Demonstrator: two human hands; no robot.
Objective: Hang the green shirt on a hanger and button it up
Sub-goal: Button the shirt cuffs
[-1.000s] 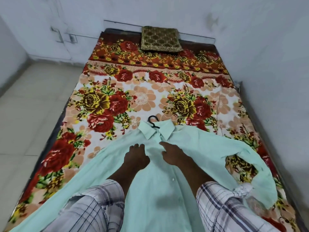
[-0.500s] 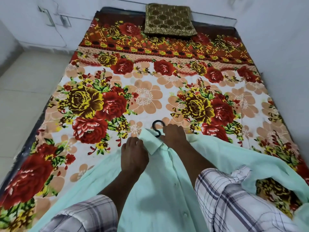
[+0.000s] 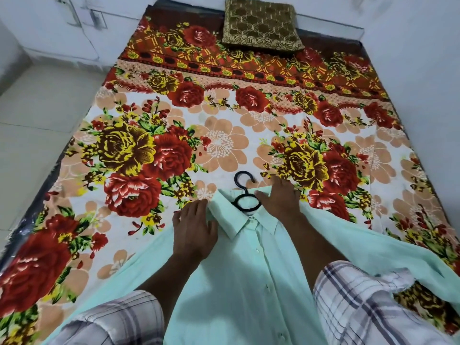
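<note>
The pale green shirt [image 3: 251, 277] lies front-up on the flowered bedspread, its placket closed with small buttons down the middle. A black hanger [image 3: 242, 195] sits inside it, its hook poking out past the collar. My left hand [image 3: 194, 230] rests flat on the shirt's left shoulder beside the collar. My right hand [image 3: 280, 197] lies flat on the right side of the collar, fingers spread toward the hook. Neither hand grips anything.
The bed [image 3: 224, 120] carries a red and yellow floral spread. A brown patterned cushion [image 3: 261, 23] lies at the far end. Tiled floor [image 3: 32, 120] runs along the left, a white wall along the right.
Both hands have slid up from the shirt's chest to the collar and shoulders. The view has moved closer, and the collar now lies flatter around the hanger hook.
</note>
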